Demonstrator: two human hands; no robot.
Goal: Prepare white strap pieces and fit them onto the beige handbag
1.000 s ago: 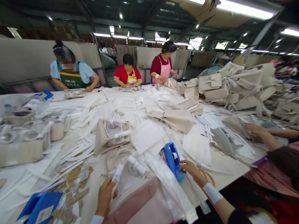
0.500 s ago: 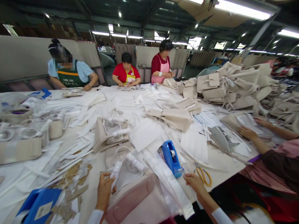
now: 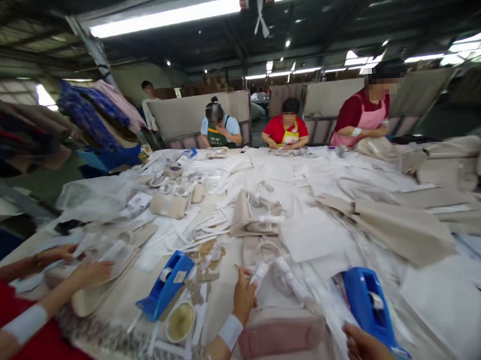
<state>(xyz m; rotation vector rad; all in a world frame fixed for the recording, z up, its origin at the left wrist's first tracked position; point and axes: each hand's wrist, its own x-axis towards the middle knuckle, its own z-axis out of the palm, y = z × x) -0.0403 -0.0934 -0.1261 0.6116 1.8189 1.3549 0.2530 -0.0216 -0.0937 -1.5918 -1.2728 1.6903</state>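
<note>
My left hand (image 3: 243,295) is closed around the end of a white-wrapped bag handle (image 3: 260,274). Below it lies a beige handbag (image 3: 253,313) with a pinkish-brown base panel (image 3: 283,336), under what looks like clear film. A second wrapped handle part (image 3: 290,279) lies just to the right. At the bottom edge, my right hand (image 3: 364,345) has its fingers curled together beside a blue tape dispenser (image 3: 368,307). Whether tape is pinched in those fingers is too blurred to tell.
At left, a co-worker's hands (image 3: 90,274) rest on another beige bag (image 3: 95,295). Near them are a second blue tape dispenser (image 3: 167,283) and a round tub (image 3: 180,322). White sheets (image 3: 316,232) and bag parts cover the table; several people work across it.
The view has swung left, bringing the left co-worker and clothes rack into sight. My left hand stays on the wrapped handle. My right hand now appears lower, beside the dispenser's left side.
</note>
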